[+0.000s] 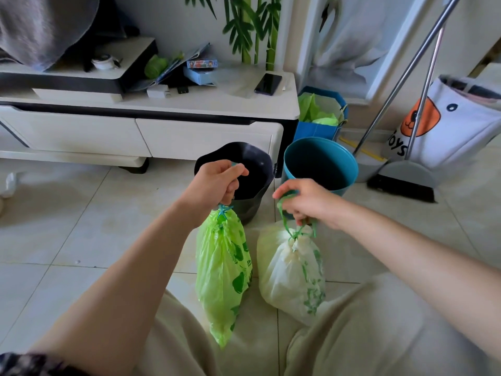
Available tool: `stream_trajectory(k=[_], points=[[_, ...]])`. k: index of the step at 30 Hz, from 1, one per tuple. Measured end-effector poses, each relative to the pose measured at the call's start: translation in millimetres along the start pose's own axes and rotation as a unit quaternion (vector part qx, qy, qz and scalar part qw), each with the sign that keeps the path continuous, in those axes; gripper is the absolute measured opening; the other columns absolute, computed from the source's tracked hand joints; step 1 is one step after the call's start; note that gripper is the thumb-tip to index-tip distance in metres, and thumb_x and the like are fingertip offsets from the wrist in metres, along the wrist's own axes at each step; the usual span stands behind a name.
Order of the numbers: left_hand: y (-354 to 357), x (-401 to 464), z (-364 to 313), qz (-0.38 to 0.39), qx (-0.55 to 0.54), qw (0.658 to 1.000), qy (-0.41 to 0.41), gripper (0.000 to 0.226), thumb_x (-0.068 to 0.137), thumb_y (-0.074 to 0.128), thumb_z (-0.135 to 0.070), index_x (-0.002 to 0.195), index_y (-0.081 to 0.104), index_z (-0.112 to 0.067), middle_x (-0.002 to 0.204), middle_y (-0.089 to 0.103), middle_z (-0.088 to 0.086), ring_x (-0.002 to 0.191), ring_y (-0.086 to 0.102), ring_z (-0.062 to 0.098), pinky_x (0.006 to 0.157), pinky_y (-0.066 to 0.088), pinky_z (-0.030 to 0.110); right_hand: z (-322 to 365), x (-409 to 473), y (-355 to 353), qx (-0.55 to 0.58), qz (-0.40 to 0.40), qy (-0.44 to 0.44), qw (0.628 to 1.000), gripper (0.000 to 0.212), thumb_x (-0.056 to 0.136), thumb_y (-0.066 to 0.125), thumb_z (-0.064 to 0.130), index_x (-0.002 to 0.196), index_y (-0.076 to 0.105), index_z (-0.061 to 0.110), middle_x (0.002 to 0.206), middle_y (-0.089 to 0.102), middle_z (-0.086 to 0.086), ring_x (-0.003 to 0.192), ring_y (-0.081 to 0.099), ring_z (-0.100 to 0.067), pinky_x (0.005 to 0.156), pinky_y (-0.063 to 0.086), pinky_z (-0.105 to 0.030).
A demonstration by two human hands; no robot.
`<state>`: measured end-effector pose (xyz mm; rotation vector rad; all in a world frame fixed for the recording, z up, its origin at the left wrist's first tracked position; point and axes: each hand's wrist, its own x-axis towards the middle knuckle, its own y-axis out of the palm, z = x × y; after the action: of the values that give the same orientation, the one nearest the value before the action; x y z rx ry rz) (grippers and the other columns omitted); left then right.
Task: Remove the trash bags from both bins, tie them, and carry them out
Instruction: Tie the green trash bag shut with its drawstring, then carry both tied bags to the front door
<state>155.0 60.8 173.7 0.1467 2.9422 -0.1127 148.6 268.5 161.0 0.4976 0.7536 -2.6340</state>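
My left hand [217, 183] grips the drawstring of a bright green trash bag [222, 275], which hangs tied at its neck above the floor. My right hand [301, 202] holds the green drawstring loop of a pale whitish-green trash bag [291, 275], also tied, its bottom near my knee. Behind the hands stand two bins with no bags in them: a black bin [257, 164] on the left and a teal bin [320, 161] on the right.
A white TV cabinet [146, 104] with a phone [267, 83] and small boxes runs along the back. A blue box with green plastic [320, 115] sits by the wall. A broom and dustpan [404, 175] and a white toy bag [450, 123] stand at right. Tiled floor spreads left.
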Motion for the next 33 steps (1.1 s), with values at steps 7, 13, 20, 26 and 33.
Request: stream_trajectory(k=[7,13,20,26,33], points=[[23,32,-5,0.05,-0.004,0.998,-0.025,0.017,0.098,0.049,-0.013,0.088,0.06,-0.004,0.057,0.031,0.0,0.047,0.023,0.012,0.044,0.018,0.022,22,18,-52,0.097,-0.035,0.063,0.993,0.034,0.083,0.05,-0.002,0.111,0.062,0.012,0.049,0.043,0.005,0.043,0.03,-0.01,0.047,0.036,-0.025],[38,100,-12,0.107,0.025,0.991,-0.072,0.018,0.098,0.048,-0.012,0.086,0.057,-0.003,0.049,0.032,-0.004,0.039,0.024,0.008,0.037,0.022,0.017,39,77,-74,-0.185,0.04,0.106,0.976,0.019,0.088,0.058,0.015,0.091,0.065,-0.003,0.055,0.048,-0.006,0.042,0.038,-0.015,0.045,0.038,-0.024],[69,134,-33,0.173,-0.007,0.955,-0.24,0.02,0.096,0.051,-0.012,0.079,0.058,-0.006,0.048,0.032,-0.005,0.038,0.025,0.007,0.038,0.022,0.017,44,96,-117,-0.507,0.228,0.232,0.798,0.048,0.088,0.061,0.046,0.062,0.061,0.006,0.033,0.053,0.002,0.032,0.049,-0.014,0.045,0.042,-0.019],[99,112,-88,0.142,-0.023,0.928,-0.343,0.026,0.095,0.05,-0.015,0.069,0.053,-0.01,0.047,0.027,-0.005,0.04,0.023,0.009,0.046,0.02,0.022,51,46,-152,-0.187,0.288,0.307,0.887,0.037,0.09,0.06,0.039,0.064,0.05,0.015,0.052,0.043,0.001,0.044,0.038,-0.013,0.052,0.036,-0.023],[134,80,-162,0.151,-0.022,0.888,-0.433,0.021,0.096,0.045,-0.013,0.079,0.056,-0.006,0.041,0.035,-0.006,0.032,0.026,0.006,0.039,0.025,0.019,65,-47,-206,-0.15,0.193,0.355,0.902,0.021,0.085,0.049,0.02,0.069,0.059,0.012,0.063,0.058,-0.007,0.054,0.052,-0.021,0.058,0.04,-0.025]])
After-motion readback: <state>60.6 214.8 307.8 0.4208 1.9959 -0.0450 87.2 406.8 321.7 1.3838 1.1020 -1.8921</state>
